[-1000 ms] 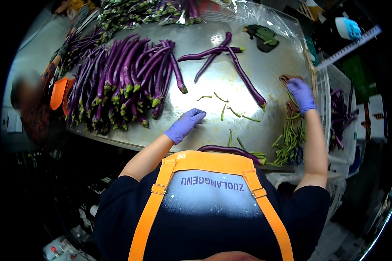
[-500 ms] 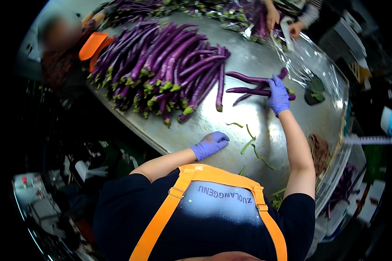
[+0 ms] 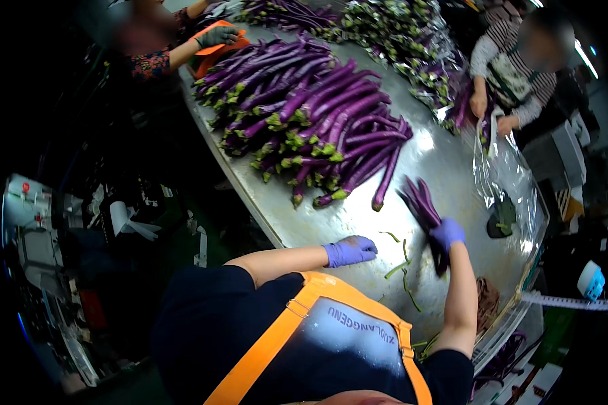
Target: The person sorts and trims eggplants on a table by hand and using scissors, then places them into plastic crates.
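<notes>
Several green stems (image 3: pixel 396 270) lie between the left fingers (image 3: pixel 367 249), curled together, and right fingers (image 3: pixel 440 234) clamped round eggplants (image 3: pixel 423 204).

Exposure uneven. Metal table (image 3: pixel 304 233) bright, cool white; surroundings at far left underexposed, near black, most detail lost. Glare: 2 washed-out patches on the tabletop, 1 to the right of the eggplant pile (image 3: pixel 317 108), 1 just below it. Plastic film (image 3: pixel 517 202) gives scattered small glints. Light strip (image 3: pixel 586 61) at upper right clipped to white. Right hand (image 3: pixel 447 234) and held eggplants (image 3: pixel 422 202) smeared, consistent with motion blur; lower end of bundle very dark. Left hand (image 3: pixel 351 251) crisper. Fisheye distortion: straight edges bow toward the rim; corners black. Heads of 2 co-workers (image 3: pixel 546 40) blurred.
</notes>
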Action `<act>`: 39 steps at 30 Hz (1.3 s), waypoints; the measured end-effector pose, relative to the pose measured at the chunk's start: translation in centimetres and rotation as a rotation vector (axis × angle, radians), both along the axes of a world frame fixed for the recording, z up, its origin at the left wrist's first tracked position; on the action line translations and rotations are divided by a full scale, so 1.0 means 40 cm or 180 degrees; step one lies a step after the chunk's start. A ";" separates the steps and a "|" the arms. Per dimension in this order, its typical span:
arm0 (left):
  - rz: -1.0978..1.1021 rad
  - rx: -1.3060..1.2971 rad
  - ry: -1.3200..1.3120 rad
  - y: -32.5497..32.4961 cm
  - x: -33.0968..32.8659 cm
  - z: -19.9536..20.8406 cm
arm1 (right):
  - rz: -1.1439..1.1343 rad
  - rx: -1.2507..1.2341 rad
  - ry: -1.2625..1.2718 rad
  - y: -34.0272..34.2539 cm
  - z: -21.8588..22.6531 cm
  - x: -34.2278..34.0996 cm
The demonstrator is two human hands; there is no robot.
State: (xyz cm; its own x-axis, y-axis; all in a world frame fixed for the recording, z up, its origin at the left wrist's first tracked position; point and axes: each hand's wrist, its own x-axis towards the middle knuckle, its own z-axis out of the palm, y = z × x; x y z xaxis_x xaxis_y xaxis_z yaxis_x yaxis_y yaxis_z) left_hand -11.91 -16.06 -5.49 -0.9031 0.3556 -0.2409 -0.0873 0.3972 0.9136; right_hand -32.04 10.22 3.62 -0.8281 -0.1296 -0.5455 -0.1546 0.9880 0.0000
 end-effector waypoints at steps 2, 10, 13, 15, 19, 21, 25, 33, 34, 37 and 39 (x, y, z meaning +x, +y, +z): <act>0.0014 0.0216 -0.0445 0.003 -0.010 0.036 | -0.0727 -0.1086 0.0038 0.049 0.018 0.078; 0.0431 0.2780 -0.0327 0.078 0.020 0.298 | -0.2271 -0.5151 0.0089 -0.248 0.225 0.410; 0.0514 0.2573 -0.0495 -0.011 0.034 0.309 | -0.2187 -0.4851 -0.0067 -0.346 0.286 0.466; 0.0003 0.2032 -0.1100 -0.134 0.055 0.452 | -0.2013 -0.4700 -0.0422 -0.364 0.235 0.469; 0.0275 0.2500 -0.1259 -0.232 0.087 0.483 | -0.2097 -0.5279 -0.0493 -0.486 0.204 0.470; 0.0191 0.2624 -0.1065 -0.290 0.070 0.497 | -0.1883 -0.5454 -0.1038 -0.512 0.204 0.435; 0.0477 0.2515 -0.0488 -0.451 0.013 0.602 | -0.1003 -0.5532 -0.0307 -0.591 0.268 0.428; 0.0828 0.1144 0.0429 -0.828 -0.241 0.724 | -0.1805 -0.4531 -0.0174 -0.405 0.165 0.526; 0.0755 0.0957 0.0295 -0.892 -0.310 0.685 | -0.1858 -0.4450 -0.0157 -0.376 0.159 0.542; 0.0683 -0.0076 0.0378 -0.997 -0.480 0.584 | -0.2197 -0.4213 0.0024 -0.290 0.130 0.609; 0.0785 -0.1677 0.0663 -1.073 -0.595 0.477 | -0.2625 -0.4143 0.0145 -0.236 0.090 0.656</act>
State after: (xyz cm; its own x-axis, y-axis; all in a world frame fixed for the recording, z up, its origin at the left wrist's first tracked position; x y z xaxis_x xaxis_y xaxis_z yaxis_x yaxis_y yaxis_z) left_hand -35.69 -58.96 13.60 -0.9905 0.0115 -0.1371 -0.0750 0.7905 0.6078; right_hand -5.81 0.79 7.22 -0.9188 0.0069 -0.3947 0.3928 0.1162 -0.9123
